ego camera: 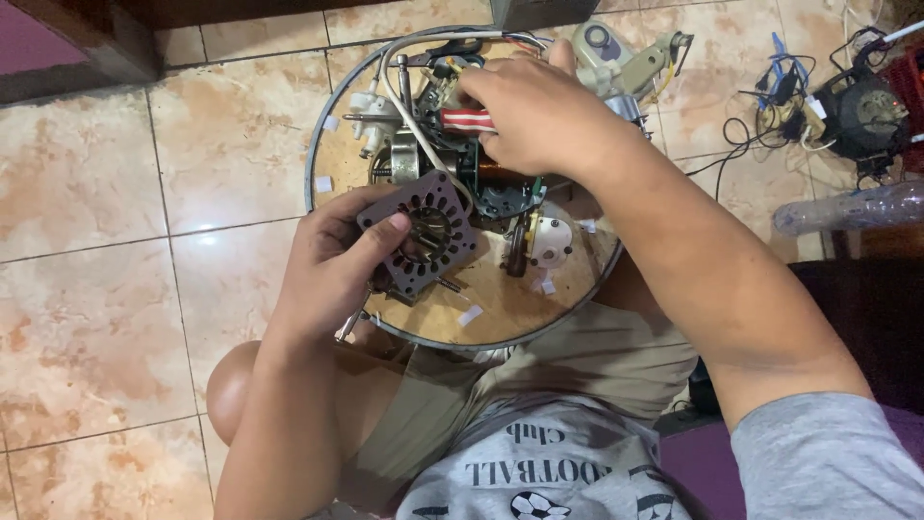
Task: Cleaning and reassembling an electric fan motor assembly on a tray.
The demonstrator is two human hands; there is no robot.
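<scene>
Half stripped, I'd say: left hand (332, 260) grips the stator (423, 234) at centre frame, right hand (539, 116) pinches motor parts (481, 169) up top; loose bits cover the tray (332, 144).

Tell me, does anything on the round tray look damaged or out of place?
Nothing looks broken, but it is untidy. The round wooden tray with metal rim holds loose motor parts and tangled wires. The left hand holds a square grey perforated metal plate; the right hand reaches into the parts. Small white scraps lie scattered.
</scene>
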